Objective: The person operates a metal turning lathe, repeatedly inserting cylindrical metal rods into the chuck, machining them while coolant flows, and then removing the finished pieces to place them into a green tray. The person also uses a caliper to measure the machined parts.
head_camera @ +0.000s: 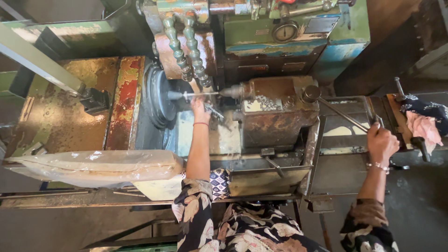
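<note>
Both hands are engaged: left hand [199, 108] pinches the rod [198, 94] beside the chuck [158, 95]; right hand [380, 140] grips the lever [343, 114]; drilling seems unfinished.

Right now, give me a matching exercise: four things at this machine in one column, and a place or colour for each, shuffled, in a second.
Things:
1. left hand
2. right hand
3. cloth
4. hoses

Places or colours:
A. pink, at the far right
B. green, segmented, hanging from above
C. on the lever
D. by the rod at the chuck

Pairs: 1-D, 2-C, 3-A, 4-B
</note>
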